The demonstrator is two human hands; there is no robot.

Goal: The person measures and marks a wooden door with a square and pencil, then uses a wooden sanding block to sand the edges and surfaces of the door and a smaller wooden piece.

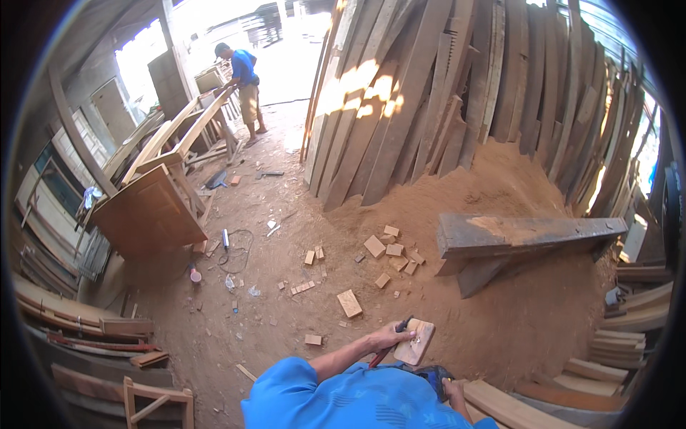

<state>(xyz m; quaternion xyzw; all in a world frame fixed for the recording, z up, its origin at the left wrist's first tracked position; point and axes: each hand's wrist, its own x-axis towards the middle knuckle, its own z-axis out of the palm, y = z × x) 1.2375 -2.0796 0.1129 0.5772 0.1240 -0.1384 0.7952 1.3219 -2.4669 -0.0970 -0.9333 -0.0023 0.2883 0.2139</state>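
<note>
My left hand (pixel 386 337) reaches across the front of my body, its fingers closed round a slim black-and-red tool (pixel 404 324). Against those fingers is a flat pale wooden block (pixel 416 344) with rounded corners and small marks on its face. Whether the hand also bears the block's weight is unclear. Lower and to the right, my right hand (pixel 454 390) is closed at the edge of a blue-and-black object (pixel 434 376), perhaps a power tool. My blue shirt hides part of that object, so its kind cannot be made out.
Small wood blocks (pixel 374 247) lie scattered on the dusty floor. A heavy wooden bench (pixel 529 236) stands at right, before sawdust (pixel 493 179) and leaning planks (pixel 400 107). A corded tool (pixel 225 239) and a wooden panel (pixel 150 211) are at left. Another person (pixel 244 71) works far off.
</note>
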